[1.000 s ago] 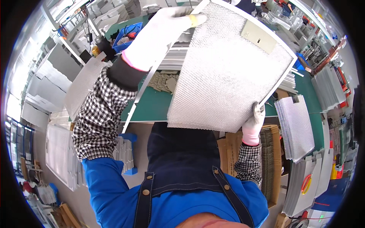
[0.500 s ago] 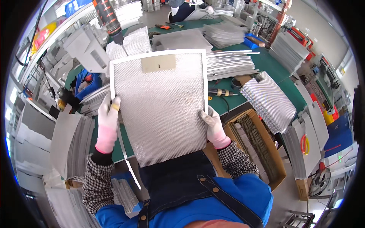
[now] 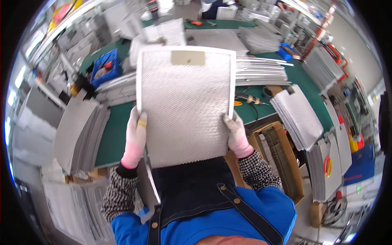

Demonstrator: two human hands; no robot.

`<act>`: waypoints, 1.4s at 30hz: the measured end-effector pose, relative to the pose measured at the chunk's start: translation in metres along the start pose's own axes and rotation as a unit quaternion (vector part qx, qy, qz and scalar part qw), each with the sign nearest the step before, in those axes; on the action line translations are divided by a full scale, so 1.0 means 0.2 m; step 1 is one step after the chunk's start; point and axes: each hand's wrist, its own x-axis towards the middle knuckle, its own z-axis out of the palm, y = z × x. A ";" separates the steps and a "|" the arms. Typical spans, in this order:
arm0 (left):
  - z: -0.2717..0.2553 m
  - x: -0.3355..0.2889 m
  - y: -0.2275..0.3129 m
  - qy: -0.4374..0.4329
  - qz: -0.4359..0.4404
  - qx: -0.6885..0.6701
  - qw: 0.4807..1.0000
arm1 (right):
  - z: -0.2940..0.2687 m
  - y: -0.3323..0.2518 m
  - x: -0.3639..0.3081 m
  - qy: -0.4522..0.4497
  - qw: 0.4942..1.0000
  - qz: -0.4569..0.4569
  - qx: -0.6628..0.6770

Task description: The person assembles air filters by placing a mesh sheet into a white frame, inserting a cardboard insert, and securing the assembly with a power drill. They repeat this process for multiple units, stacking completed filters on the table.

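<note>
A silvery metal mesh filter panel [image 3: 185, 110] is held up in front of me. White framing runs along its top and both sides, while its lower mesh edge shows bare. A beige patch with a small dark slot sits at the top. My left hand [image 3: 136, 128], in a white and pink glove, grips the left edge. On the right edge my right hand [image 3: 235, 132], gloved alike, is closed with the thumb on the mesh. A narrow white frame strip [image 3: 153, 181] slants down below my left hand; whether it is joined to the panel is hidden.
On the green table [image 3: 116, 126] lie white frame strips [image 3: 261, 71], a corded power screwdriver [image 3: 251, 99] and stacked mesh sheets [image 3: 297, 116]. A blue bin [image 3: 105, 67] stands at left. An open cardboard box [image 3: 296, 179] of metal parts is at lower right; grey sheets [image 3: 79, 134] stand left.
The panel and both hands have shifted right in view, and the panel stands straighter. The hanging screwdriver that was above the panel now shows only blurred at the top edge.
</note>
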 end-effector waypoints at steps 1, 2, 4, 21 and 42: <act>0.00 0.00 -0.01 0.001 -0.016 -0.042 0.999 | 0.00 0.01 -0.01 0.001 1.000 -0.005 -0.016; 0.00 0.00 -0.01 -0.016 0.000 -0.073 0.997 | 0.01 0.00 -0.02 -0.009 1.000 -0.007 -0.019; 0.00 0.00 -0.06 -0.016 -0.019 -0.064 0.998 | 0.04 -0.01 -0.06 0.012 0.999 -0.010 -0.038; -0.11 0.08 0.15 -0.165 -0.016 0.099 0.981 | 0.03 0.08 -0.08 0.071 0.994 -0.083 0.027; -0.03 0.00 0.14 0.039 0.098 0.108 0.988 | 0.07 0.04 0.02 0.067 0.982 -0.172 0.043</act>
